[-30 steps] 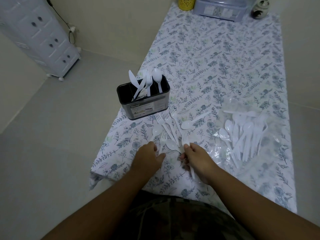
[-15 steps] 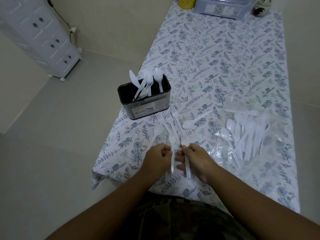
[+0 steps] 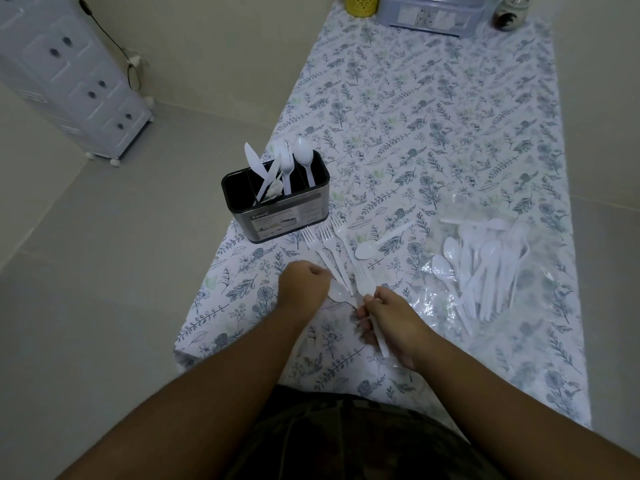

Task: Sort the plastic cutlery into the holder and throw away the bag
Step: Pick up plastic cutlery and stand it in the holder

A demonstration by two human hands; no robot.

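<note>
- Gripping a white fork (image 3: 367, 295) by its handle, the right hand (image 3: 389, 320) sits curled, nearer the viewer than the holder (image 3: 277, 209).
- Left hand (image 3: 304, 282) fisted beside it, closed on a spoon (image 3: 337, 293).
- Bag (image 3: 485, 268) of cutlery lies right of the holder.

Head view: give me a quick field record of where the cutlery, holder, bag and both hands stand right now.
holder: upright near the table's left edge, already holding knives, forks and a spoon
loose forks: lying on the tablecloth in front of the holder
loose spoon: on the cloth, right of the forks
bag: clear plastic, flat on the right, many pieces on it
left hand: closed over a spoon
right hand: gripping a fork handle
</note>
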